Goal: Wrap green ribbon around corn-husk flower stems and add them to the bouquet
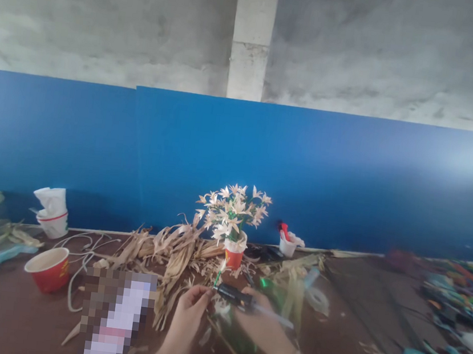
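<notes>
My left hand [191,307] is closed, its fingertips pinched on the green stem of a small pale husk flower [222,266]. My right hand [259,323] is wrapped around a black tool that looks like a hot glue gun [234,296], with a pale stick protruding from its rear. The tool's front end points left, close to the flower stem and my left fingertips; whether they touch is unclear. Just beyond my hands stands a red and white paper cup [234,259], holding a bouquet of cream husk flowers [234,211] on green stems.
Dried corn husks [178,250] lie heaped left of the bouquet. A red paper cup [49,270] and a white cable [84,259] are farther left. Behind on the right is a small white cup [287,245]. A tape roll [316,300] and colourful clutter [464,291] lie right. A blue panel [240,149] backs the table.
</notes>
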The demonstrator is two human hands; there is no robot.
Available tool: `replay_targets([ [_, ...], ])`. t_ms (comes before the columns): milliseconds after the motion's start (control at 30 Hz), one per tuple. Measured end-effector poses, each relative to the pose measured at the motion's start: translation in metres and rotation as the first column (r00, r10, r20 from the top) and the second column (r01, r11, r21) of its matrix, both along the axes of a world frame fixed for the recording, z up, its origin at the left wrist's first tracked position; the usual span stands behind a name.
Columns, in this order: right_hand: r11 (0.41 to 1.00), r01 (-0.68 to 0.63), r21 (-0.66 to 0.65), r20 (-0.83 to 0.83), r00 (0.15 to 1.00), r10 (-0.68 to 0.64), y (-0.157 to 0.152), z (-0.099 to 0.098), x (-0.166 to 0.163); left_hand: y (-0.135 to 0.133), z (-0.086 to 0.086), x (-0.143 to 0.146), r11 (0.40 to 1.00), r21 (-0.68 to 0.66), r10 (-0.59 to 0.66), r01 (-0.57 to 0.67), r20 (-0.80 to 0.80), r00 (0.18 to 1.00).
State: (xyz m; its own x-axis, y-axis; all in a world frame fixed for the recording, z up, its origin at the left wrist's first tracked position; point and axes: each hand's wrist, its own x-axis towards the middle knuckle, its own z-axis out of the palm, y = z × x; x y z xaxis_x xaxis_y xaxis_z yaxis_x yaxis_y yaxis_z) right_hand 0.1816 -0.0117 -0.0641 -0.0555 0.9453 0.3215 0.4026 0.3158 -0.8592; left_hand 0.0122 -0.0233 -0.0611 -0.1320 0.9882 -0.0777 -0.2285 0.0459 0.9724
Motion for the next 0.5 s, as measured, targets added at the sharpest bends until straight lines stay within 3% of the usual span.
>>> replay_targets([
  [267, 1.0, -0.025, -0.008, -0.02, 0.999, 0.025, 0.003, -0.005, -0.003, -0.003, 0.002, 0.0, 1.0, 0.0, -0.011, 0.011, -0.009, 1.0],
  [500, 0.997, 0.043, 0.071, 0.03, 0.999, -0.045, 0.005, -0.01, 0.001, -0.002, 0.002, 0.0, 1.0, -0.001, -0.005, 0.005, 0.0, 1.0],
])
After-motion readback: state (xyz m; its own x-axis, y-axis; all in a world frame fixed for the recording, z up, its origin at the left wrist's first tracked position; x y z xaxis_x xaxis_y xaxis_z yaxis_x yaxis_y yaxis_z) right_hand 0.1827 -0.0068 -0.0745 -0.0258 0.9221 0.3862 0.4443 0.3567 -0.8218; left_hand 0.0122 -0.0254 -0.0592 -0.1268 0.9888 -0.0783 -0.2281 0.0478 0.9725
